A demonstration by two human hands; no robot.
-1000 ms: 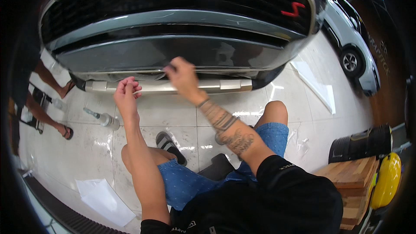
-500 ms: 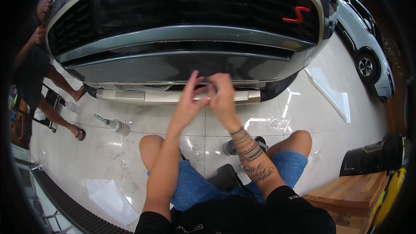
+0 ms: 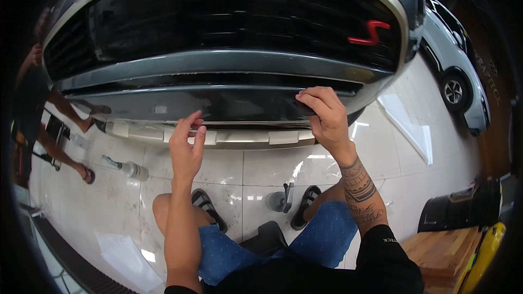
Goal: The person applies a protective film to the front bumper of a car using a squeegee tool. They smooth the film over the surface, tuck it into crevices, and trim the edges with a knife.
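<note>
The front bumper [image 3: 245, 103] of a dark grey car spans the view ahead of me, smooth and glossy. My left hand [image 3: 187, 144] hovers at its lower edge, thumb and fingers apart, with nothing seen in it. Farther right, my right hand [image 3: 328, 117] is closed, its fingers curled together against the bumper's face just under the narrow dark slot [image 3: 218, 80]. Whatever those fingers pinch, if anything, is hidden. A pale, stepped lower trim strip [image 3: 239, 137] runs beneath the bumper.
Between my feet stands a spray bottle [image 3: 279, 200]; another bottle [image 3: 131, 170] lies left. White sheets [image 3: 128, 261] rest on the floor. A person [image 3: 41, 98] stands left. To the right are another car [image 3: 455, 60], a black box [image 3: 455, 209] and a wooden surface [image 3: 444, 250].
My hands were close together in front of the bumper's middle. They have parted, the left going left and down, the right going right onto the bumper. The view has shifted slightly.
</note>
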